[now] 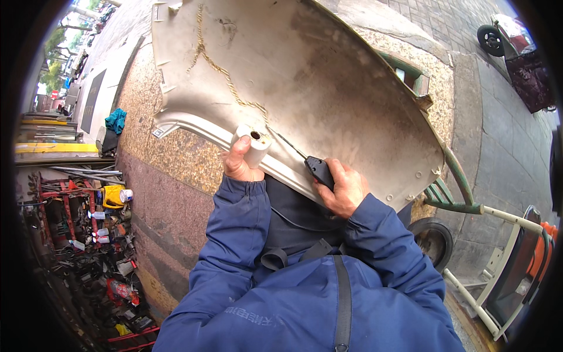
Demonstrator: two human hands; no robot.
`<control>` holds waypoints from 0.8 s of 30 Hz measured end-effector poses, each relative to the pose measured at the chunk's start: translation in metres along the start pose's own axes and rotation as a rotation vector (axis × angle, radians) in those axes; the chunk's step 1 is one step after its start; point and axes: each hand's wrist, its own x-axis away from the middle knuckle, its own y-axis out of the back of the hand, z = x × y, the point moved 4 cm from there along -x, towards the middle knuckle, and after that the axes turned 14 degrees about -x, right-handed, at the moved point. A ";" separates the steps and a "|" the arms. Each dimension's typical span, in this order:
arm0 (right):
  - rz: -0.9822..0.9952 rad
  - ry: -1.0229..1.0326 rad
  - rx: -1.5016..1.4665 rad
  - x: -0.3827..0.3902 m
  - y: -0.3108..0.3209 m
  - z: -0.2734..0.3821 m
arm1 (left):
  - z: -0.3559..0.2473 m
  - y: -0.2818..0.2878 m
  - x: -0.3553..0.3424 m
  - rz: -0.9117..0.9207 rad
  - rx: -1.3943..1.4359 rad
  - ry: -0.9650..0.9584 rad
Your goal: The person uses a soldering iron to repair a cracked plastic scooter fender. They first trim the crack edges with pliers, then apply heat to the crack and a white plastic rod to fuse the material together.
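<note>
A large off-white plastic vehicle panel [305,88] lies tilted across my lap, its dirty, hollow inner side up. A rough, yellowish bead of melted plastic [226,76] runs down it along a branching line. My left hand [240,161] is closed round a short round plastic post at the panel's near edge, thumb on its side; the post has a dark hole on top. My right hand [345,188] grips the black handle of a soldering iron [319,171]. The iron's thin metal shaft points up and left, its tip at the lower end of the bead beside the post.
To the left, a cluttered red rack [67,205] holds tools, small bottles and a yellow container [112,196]. A green chair frame [454,176] stands behind the panel's right edge. A small tyre [433,240] and a metal-framed cart [510,270] are at right. A black cable [299,224] crosses my lap.
</note>
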 end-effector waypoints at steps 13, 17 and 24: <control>-0.015 -0.024 -0.005 -0.009 0.004 0.006 | -0.001 -0.002 0.002 -0.053 -0.016 0.009; -0.013 0.007 0.011 -0.023 0.007 0.012 | -0.003 -0.005 0.003 -0.059 -0.003 0.029; -0.001 -0.015 0.069 -0.038 0.002 0.016 | -0.007 -0.011 0.007 -0.102 0.013 -0.035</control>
